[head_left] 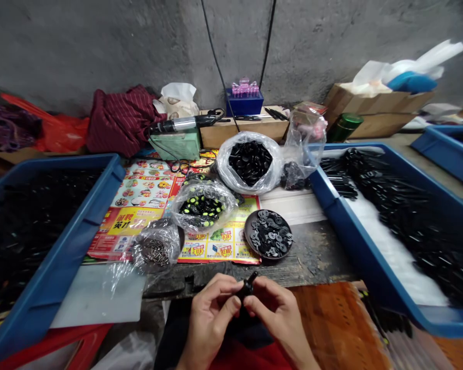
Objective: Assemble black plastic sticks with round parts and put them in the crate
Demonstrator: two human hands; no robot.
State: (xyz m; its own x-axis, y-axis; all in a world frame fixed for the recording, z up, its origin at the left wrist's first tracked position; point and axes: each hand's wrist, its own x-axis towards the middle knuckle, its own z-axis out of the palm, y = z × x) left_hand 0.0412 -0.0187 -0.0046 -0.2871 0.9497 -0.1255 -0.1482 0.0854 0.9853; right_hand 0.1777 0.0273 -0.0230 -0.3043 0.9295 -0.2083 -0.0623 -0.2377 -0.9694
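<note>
At the front edge of the bench, my left hand [218, 308] and my right hand [275, 308] meet around a small black part [248, 285] with a thin stem that points up. Both hands pinch it between thumb and fingers; its lower portion is hidden, and I cannot make out its exact kind. Just beyond my hands stands a round dish [269, 234] of flat black pieces. Left of that, a plastic bag [203, 205] holds black parts with yellow-green ends. A plastic-lined bowl [156, 247] contains metal screws.
A bag of black discs [250, 162] sits farther back. Blue bins [111, 180] [332, 205] of black parts flank the bench. An electric screwdriver [185, 123] lies on a green box [177, 145] near the wall. Printed flyers [139, 205] cover part of the bench.
</note>
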